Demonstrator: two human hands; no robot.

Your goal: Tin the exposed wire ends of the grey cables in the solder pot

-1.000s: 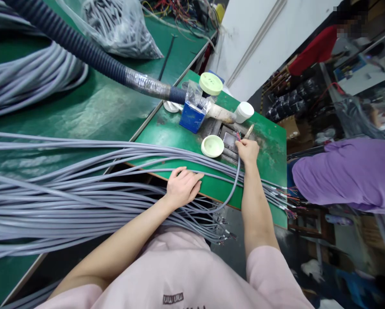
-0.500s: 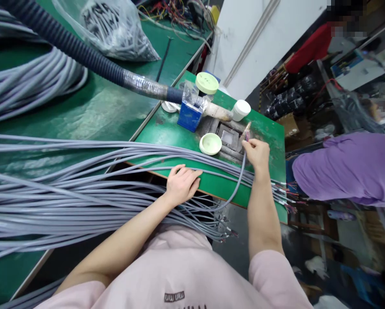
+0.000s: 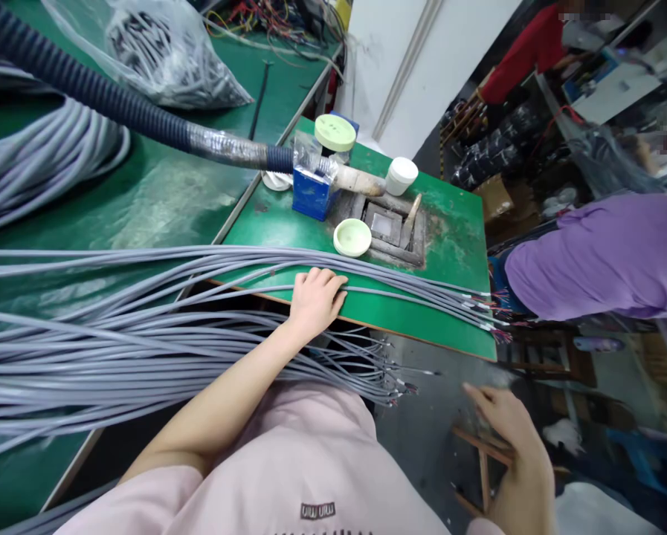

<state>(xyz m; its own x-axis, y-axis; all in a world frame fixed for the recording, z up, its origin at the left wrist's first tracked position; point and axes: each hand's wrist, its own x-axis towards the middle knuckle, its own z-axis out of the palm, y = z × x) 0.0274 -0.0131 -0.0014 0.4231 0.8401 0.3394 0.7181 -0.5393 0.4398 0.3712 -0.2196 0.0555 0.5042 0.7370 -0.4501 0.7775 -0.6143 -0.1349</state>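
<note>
My left hand point(image 3: 316, 303) lies over a bundle of long grey cables point(image 3: 378, 273) at the table's front edge, its fingers bent down onto them. Out past that edge, my right hand point(image 3: 503, 420) hangs low over the floor, slightly blurred, fingers apart and nothing visible in them. Stripped, coloured wire ends of the bundle overhang the table's right side. Below the edge, a second group of grey cables point(image 3: 199, 364) ends near my lap; one dark-tipped cable end point(image 3: 422, 371) sticks out to the right.
On the green table point(image 3: 450, 238) sit a square metal pot point(image 3: 386, 224) with a brush point(image 3: 411, 219) in it, a pale green dish point(image 3: 352, 238), a white tub point(image 3: 401, 175) and a blue box point(image 3: 311, 195). A black hose point(image 3: 126, 104) crosses above. Someone in purple point(image 3: 595, 256) is at the right.
My right hand has let go of the grey cable it held beside the pot and swung down off the table. My left hand has shifted slightly up onto the bundle. The view has moved a little.
</note>
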